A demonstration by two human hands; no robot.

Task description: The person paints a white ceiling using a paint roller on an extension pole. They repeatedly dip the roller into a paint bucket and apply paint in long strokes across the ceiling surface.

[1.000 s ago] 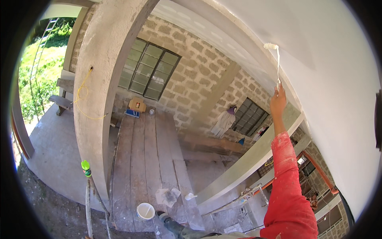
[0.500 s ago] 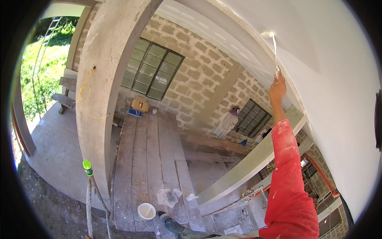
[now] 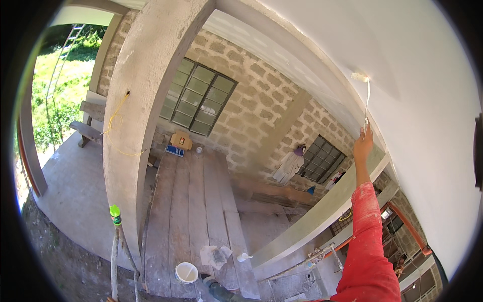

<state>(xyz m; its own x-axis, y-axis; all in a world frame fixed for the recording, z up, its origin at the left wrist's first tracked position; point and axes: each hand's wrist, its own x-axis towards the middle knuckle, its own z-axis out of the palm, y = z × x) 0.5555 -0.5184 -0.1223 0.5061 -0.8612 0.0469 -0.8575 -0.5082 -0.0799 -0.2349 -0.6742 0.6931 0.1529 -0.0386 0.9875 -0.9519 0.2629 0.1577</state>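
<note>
My right hand [image 3: 363,143], its arm in a paint-flecked red sleeve, reaches up and is closed round the handle of a small paint roller [image 3: 359,77]. The roller's pale cover lies against the smooth white surface overhead, and its thin frame [image 3: 368,98] is coated in white. Fingers wrap the handle and hide most of it. My left hand does not show clearly; a small brownish patch at the lower edge beside a pole is too small to make out.
Below lie wooden planks [image 3: 198,201] bearing a white bucket [image 3: 186,273], a crumpled sheet [image 3: 215,256] and a cardboard box [image 3: 181,140]. A concrete column [image 3: 128,126] rises at left. Near it, a green bottle [image 3: 115,214] caps a pole. A concrete beam [image 3: 302,224] crosses at right.
In the picture, my right hand and the roller have shifted down and to the right, the roller still against the white surface. The whole view has also tilted slightly.
</note>
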